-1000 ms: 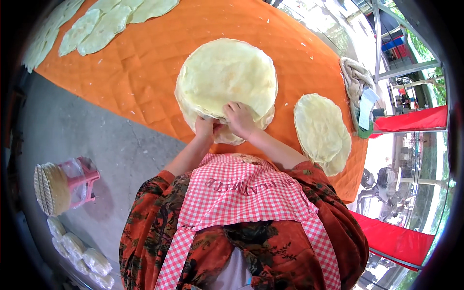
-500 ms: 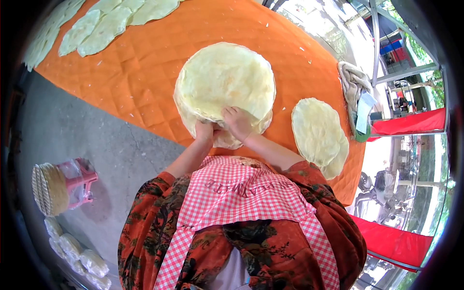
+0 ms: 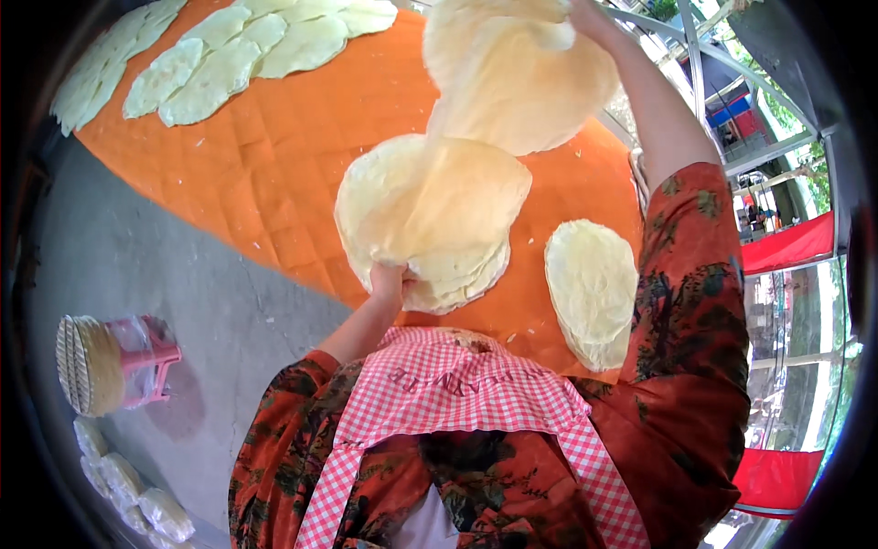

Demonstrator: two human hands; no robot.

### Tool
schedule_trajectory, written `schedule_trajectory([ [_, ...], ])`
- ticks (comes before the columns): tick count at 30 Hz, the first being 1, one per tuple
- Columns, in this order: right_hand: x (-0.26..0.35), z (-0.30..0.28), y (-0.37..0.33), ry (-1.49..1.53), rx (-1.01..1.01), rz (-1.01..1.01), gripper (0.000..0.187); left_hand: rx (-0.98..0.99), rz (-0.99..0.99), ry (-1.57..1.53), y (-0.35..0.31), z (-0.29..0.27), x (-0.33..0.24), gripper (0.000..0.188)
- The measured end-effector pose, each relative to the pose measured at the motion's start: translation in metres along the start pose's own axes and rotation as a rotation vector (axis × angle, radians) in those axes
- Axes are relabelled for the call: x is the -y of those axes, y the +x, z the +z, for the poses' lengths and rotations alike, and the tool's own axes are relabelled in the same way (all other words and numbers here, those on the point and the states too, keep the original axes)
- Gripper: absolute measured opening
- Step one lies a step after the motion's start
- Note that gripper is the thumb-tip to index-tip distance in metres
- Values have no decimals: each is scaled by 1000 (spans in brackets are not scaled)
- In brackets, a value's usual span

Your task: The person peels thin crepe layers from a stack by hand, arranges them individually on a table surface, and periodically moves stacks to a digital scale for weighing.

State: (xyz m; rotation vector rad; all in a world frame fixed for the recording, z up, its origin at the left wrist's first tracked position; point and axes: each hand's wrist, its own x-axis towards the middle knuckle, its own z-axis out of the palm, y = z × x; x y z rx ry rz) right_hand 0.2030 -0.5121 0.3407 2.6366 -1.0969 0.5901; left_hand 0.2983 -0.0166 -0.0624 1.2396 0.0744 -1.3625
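A stack of thin, round, pale flatbreads (image 3: 457, 265) lies in front of me on an orange cloth (image 3: 283, 174). My left hand (image 3: 390, 280) is closed at the stack's near edge, its fingers pinching the rim of the flatbreads. Raised at the far right, my right hand (image 3: 593, 18) grips the edge of a thin flatbread (image 3: 558, 101). That sheet hangs above the far side of the stack, see-through and blurred by motion. Part of my right hand is cut off by the top of the picture.
A smaller flatbread pile (image 3: 593, 284) sits to the right, beside my right sleeve. More flatbreads (image 3: 215, 78) overlap at the far left of the cloth. On the grey floor at left stand a pink stool (image 3: 151, 360) with a round woven thing against it, and clear plastic-wrapped packs (image 3: 123, 480).
My right hand has swung from the stack's near edge up to the far right, peeling a flatbread upward. My left hand has stayed at the near edge.
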Motion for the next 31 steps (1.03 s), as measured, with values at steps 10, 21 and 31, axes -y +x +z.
schedule_trajectory([
  [10,76,-114,-27,55,363,42,25,-71,-30,-97,-29,2,-17,41],
  [21,234,149,-353,216,475,-51,14,6,-52,-69,-25,-3,-16,40],
  [31,317,115,-415,297,417,-297,26,318,-4,-126,5,-27,8,41],
])
